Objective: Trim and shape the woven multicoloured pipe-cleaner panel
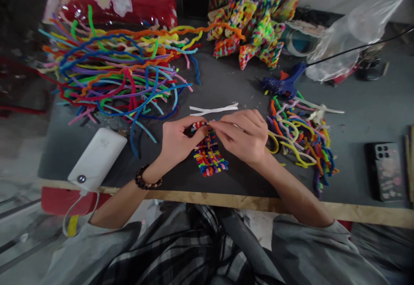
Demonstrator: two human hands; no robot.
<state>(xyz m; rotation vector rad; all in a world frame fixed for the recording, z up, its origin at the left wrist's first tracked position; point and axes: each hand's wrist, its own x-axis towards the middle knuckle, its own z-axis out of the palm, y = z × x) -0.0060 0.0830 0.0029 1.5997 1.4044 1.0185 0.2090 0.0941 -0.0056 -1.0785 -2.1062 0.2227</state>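
Note:
A small woven piece of multicoloured pipe cleaners (pixel 210 155) lies near the front of the dark table. My left hand (pixel 181 140) pinches its upper left edge between thumb and forefinger. At the top edge of the same piece, the fingertips of my right hand (pixel 244 134) are pressed together, and what they pinch is too small to make out. Just beyond my fingers lie white strips (pixel 213 110), crossed over one another. A yellow pipe cleaner (pixel 273 142) loops out beside my right hand.
Loose pipe cleaners (pixel 119 69) heap at the left, shorter ones (pixel 300 134) at the right. A blue glue gun (pixel 284 82), woven colourful shapes (pixel 255 26), tape roll (pixel 300 43) and plastic bag (pixel 349 39) sit farther back. A power bank (pixel 98 158) and phone (pixel 386 170) flank me.

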